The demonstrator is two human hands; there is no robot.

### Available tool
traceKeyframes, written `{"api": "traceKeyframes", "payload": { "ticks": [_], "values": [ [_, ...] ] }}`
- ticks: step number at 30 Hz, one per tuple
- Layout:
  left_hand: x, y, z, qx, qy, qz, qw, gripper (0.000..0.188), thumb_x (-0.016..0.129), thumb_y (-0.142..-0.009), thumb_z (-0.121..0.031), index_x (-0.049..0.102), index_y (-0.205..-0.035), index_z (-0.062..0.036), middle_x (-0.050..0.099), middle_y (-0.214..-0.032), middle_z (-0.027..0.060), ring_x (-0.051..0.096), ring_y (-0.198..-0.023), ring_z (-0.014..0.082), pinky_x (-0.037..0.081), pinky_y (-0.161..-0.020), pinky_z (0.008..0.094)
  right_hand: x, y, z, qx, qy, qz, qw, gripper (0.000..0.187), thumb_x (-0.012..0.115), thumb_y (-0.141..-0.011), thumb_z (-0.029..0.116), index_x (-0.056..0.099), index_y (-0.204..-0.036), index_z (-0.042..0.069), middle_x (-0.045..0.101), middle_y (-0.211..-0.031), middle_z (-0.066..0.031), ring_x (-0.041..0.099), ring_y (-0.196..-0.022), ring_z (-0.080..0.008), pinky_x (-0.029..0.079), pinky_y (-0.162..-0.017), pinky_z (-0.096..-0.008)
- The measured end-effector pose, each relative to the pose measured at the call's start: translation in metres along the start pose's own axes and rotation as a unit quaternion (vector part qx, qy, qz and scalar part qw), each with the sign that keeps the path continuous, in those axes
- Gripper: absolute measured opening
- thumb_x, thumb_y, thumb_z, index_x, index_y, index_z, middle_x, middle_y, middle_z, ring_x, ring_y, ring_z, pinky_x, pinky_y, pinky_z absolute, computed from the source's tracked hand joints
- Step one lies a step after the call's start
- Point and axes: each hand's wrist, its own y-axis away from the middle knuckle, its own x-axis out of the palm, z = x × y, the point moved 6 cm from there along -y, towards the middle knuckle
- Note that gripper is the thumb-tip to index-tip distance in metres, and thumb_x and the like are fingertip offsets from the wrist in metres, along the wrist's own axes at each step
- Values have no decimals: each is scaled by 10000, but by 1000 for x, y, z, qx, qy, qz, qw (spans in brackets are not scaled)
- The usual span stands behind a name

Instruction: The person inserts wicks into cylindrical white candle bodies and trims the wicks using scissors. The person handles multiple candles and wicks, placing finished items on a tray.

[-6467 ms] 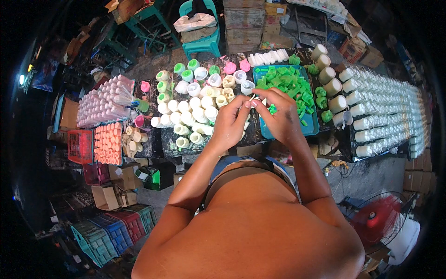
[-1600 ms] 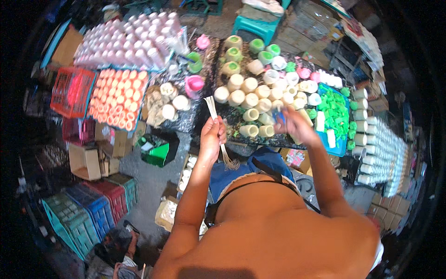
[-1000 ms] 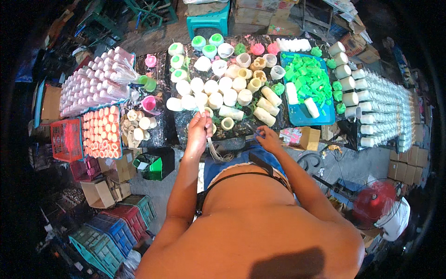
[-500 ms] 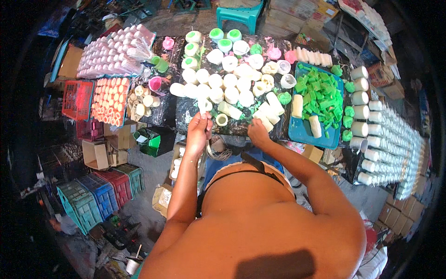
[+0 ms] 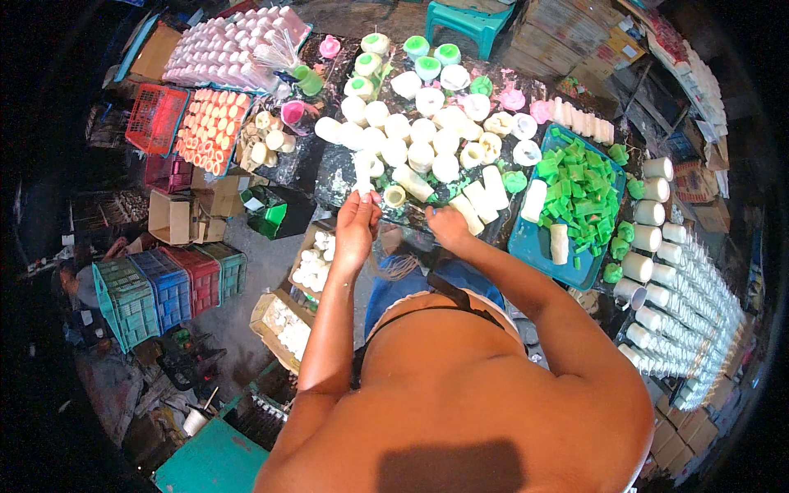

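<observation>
Here, the two hands are apart. The left hand [image 5: 358,223] pinches pale strings [image 5: 362,176] by the table [image 5: 335,186] edge; I can't tell if the right hand [image 5: 449,227] grips anything. It seems a holding step; next calls for staying steady.

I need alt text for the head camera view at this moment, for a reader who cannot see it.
A person's left hand holds a bundle of thin, pale strings at the near edge of a dark, stained worktable, while the right hand is beside pale cylinders lying on their sides. Farther right, bright green chunks lie heaped on a blue rectangular tray.
</observation>
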Motion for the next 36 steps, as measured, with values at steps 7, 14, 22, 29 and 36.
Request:
{"api": "traceKeyframes", "payload": {
  "ticks": [7,14,22,29,36],
  "values": [
    [6,-4,-5,-33,23,13,999,214,446,-1092,-276,574,-1070,-106,394,-745,-79,333,-637,41,263,-558,237,-82,2,-49,192,-278,-273,901,587,805,-808,362,513,-1197,33,677,-1090,-278,678,-998,-453,559,-825,-512],
    [18,-30,6,-21,-3,94,995,141,486,-1090,-253,566,-1047,-145,413,-763,-85,347,-651,44,279,-561,218,-70,-24,-63,274,-205,-292,893,763,822,-745,501,508,-1317,105,648,-1211,-196,699,-932,-413,567,-747,-497],
    [24,-44,1,-76,-89,144,983,241,431,-1081,-378,464,-960,-173,366,-702,-83,308,-565,36,234,-480,238,-87,8,-53,242,-193,-420,853,637,830,-699,442,657,-1179,60,728,-1033,-142,725,-869,-338,574,-718,-455],
    [49,-55,-6,-71,-61,197,976,162,439,-1094,-269,458,-975,-161,410,-756,-51,366,-580,58,286,-490,236,-119,65,-55,170,-379,-531,738,544,783,-818,277,557,-1235,9,661,-1060,-208,693,-972,-363,557,-832,-455],
    [81,-62,8,-101,-86,226,965,231,353,-1131,-334,500,-1046,-178,527,-848,-21,454,-644,92,344,-525,250,-166,51,-27,121,-883,-289,349,482,455,-1036,483,598,-1173,44,712,-937,-134,710,-833,-285,569,-754,-412]
  ]
}}
